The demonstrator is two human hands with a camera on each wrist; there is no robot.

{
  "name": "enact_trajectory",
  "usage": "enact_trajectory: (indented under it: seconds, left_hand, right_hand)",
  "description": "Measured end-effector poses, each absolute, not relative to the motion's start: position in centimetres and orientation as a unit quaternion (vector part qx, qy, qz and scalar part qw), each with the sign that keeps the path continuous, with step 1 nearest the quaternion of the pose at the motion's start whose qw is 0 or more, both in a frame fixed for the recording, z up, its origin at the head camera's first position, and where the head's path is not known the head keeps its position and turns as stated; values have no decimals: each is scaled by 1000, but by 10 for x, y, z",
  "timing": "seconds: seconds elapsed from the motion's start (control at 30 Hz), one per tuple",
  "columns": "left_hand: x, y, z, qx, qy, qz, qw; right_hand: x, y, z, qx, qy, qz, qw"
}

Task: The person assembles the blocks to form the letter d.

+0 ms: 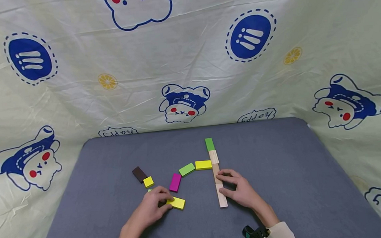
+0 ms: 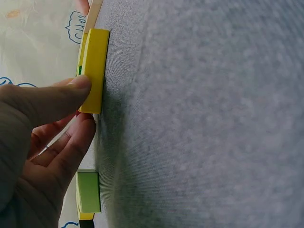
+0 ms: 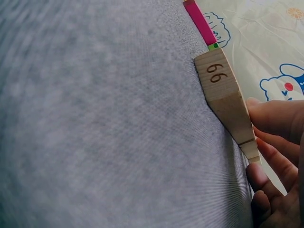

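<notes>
My left hand pinches the left end of a yellow block lying on the table; in the left wrist view the thumb rests on that yellow block. A light green block is below the hand there and mostly hidden in the head view. My right hand touches the right side of a column of plain wooden blocks with thumb and index finger. The right wrist view shows a number on the end of the nearest wooden block, with the right hand beside it.
A green block tops the wooden column. Leftward from the column run a yellow block, a light green block and a magenta block. Farther left lie a small yellow block and a dark brown block. A patterned cloth hangs behind the grey table.
</notes>
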State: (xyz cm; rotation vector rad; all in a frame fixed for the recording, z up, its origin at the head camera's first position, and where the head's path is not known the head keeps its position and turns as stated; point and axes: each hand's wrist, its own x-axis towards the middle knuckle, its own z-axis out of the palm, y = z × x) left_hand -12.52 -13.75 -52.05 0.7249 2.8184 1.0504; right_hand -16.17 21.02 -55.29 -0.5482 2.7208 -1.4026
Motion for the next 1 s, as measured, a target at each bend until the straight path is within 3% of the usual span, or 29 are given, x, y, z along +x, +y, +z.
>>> enact_trajectory:
  seconds: [0.4,1.0]
  left_hand:
    - [-133,-138,-526,286,890,354,-27]
    - [-134,-135,-528,264,880,395,5]
  right_hand:
    - [-161,210,-553,-184,874,-450,10]
    - [-160,209,-552,-182,878,-443,1]
